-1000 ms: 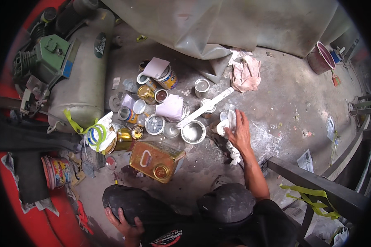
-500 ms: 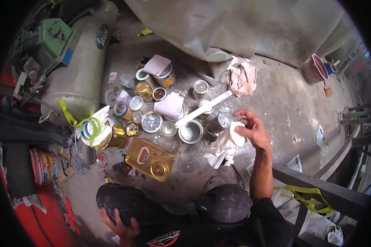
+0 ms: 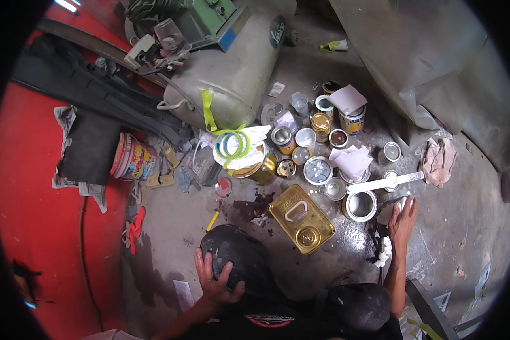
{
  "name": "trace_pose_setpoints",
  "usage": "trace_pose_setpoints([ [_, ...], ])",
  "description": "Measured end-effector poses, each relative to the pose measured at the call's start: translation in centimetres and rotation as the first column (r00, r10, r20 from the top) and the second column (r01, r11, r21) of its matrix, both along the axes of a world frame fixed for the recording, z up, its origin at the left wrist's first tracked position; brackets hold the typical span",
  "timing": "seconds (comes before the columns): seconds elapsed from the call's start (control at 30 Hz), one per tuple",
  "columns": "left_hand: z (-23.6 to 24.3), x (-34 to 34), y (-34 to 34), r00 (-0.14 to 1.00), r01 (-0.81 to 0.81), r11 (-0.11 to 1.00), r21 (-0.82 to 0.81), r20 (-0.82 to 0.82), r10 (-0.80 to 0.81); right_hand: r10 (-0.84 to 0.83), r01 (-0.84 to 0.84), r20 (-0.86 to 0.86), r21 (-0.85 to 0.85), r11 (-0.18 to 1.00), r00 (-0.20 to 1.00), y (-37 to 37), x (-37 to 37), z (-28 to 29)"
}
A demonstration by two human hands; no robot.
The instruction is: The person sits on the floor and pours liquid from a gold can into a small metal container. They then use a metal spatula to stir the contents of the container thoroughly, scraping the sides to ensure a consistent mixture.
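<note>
My left hand [image 3: 215,272] rests with spread fingers on my dark-clad knee [image 3: 238,258]. My right hand [image 3: 402,224] is curled over a white cloth [image 3: 400,204], largely hidden under it, right of an open metal can [image 3: 360,205]. Below it lies another crumpled white piece [image 3: 383,252]. A white stick [image 3: 408,178] lies across cans above my hand. A gold rectangular tin [image 3: 292,209] stands between my knees and the group of cans, cups and papers [image 3: 350,161]. A pink rag [image 3: 439,164] lies at the right.
A compressor tank [image 3: 226,73] stands top left, near tape rolls [image 3: 232,147] on a can. A red surface [image 3: 45,226] and bucket [image 3: 130,161] are left. A plastic sheet [image 3: 413,51] hangs top right; a metal frame [image 3: 430,311] is lower right.
My right hand picked up the white cloth and now has it lower, near the floor beside the cans. My view has swung left, showing more red surface. My left hand stays on my knee.
</note>
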State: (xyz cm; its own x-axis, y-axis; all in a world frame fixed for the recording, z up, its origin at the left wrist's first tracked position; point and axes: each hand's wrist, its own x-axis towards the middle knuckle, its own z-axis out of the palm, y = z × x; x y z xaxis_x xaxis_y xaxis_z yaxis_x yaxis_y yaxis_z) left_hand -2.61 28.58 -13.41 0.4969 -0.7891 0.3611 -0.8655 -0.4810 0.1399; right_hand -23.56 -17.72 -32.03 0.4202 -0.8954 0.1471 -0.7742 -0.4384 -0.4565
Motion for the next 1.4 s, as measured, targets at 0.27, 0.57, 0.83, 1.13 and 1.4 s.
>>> trace_pose_setpoints([
  [0.27,3.4,2.6,-6.2,0.866,-0.350,0.932,0.095,-0.346,0.360,-0.213,0.207,0.093,0.077,0.975,0.973,-1.3,-2.9,7.9],
  [0.57,7.8,12.2,-9.1,0.563,-0.408,0.723,0.557,-0.470,0.680,-0.156,0.195,-0.117,0.590,0.784,0.981,4.5,-7.9,14.2],
  [0.83,18.3,6.7,-5.1,0.455,-0.159,0.601,0.783,-0.482,0.749,0.366,0.079,-0.422,0.737,0.672,0.829,18.7,-3.7,37.3],
  [1.13,29.8,-5.5,-1.2,0.515,0.592,0.329,0.736,-0.659,0.549,0.406,0.201,-0.336,0.919,0.340,0.850,23.4,-11.7,52.9],
  [1.4,30.7,-3.8,3.1,0.293,0.813,0.325,0.484,-0.821,0.489,0.354,0.119,-0.154,0.986,0.121,0.922,24.3,-14.5,54.0],
])
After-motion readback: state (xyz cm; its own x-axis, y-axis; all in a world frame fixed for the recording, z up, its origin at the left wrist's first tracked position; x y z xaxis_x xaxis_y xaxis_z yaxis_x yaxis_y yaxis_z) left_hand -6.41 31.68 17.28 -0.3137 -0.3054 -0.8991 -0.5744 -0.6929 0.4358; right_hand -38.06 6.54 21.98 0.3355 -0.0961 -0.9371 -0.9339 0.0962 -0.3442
